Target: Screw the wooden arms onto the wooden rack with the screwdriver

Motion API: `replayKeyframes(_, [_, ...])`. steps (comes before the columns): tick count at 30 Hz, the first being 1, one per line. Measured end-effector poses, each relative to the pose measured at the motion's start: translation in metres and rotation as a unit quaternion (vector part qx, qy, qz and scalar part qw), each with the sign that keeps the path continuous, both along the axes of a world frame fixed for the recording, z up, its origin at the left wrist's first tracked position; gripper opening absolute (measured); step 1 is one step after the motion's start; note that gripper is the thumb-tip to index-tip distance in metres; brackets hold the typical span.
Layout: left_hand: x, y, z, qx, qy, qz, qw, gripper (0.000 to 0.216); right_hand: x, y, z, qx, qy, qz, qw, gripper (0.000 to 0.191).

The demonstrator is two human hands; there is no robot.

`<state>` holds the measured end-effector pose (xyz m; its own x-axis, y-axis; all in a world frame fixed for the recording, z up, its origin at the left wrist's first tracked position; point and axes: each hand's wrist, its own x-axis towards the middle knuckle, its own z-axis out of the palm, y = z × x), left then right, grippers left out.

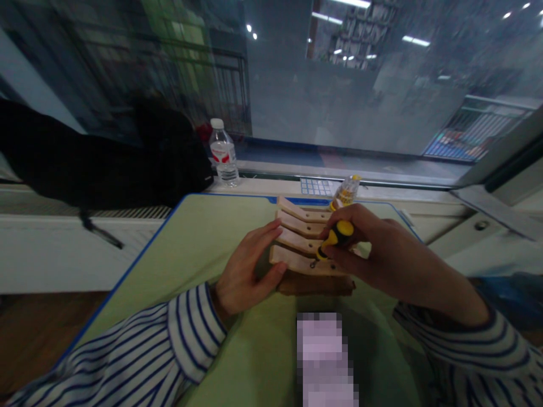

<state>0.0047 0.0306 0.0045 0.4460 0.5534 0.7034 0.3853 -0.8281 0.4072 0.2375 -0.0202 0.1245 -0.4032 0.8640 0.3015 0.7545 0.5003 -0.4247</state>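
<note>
A small wooden slatted piece (292,261), with several bent pale slats and screw holes, rests on the table in front of me. My left hand (250,268) grips its left ends, thumb on the nearest slat and fingers on those behind. In my right hand (373,243) is a short screwdriver (337,234) with a yellow and black handle. It slants down to the left, its tip at a hole in the nearest slat. My right hand hides the right part of the slats. A brown strip (314,284) lies along the near side of the wooden piece.
The pale green table (203,226) has a blue edge. Behind it, a water bottle (224,155) and a clear container with yellow parts (347,191) stand near the window. A black bag (169,152) sits at left. A blurred-out pinkish object (324,356) lies close to me.
</note>
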Motion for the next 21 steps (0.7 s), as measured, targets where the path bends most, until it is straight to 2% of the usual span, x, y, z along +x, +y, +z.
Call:
replayKeyframes(5, [-0.0002, 0.0003, -0.0010, -0.002, 0.001, 0.002, 1.000, 0.053, 0.0001, -0.0002, -0.0007, -0.007, 0.010, 0.002, 1.000, 0.026])
replayKeyframes(13, [0.0002, 0.0003, -0.0003, -0.002, -0.004, 0.001, 1.000, 0.054, 0.0008, -0.0018, -0.0001, 0.002, 0.008, 0.060, 0.998, 0.052])
replayKeyframes(21, [0.0000, 0.0006, -0.0012, 0.001, -0.005, -0.003, 1.000, 0.054, 0.0013, -0.0029, 0.0013, 0.003, -0.017, 0.048, 0.999, 0.046])
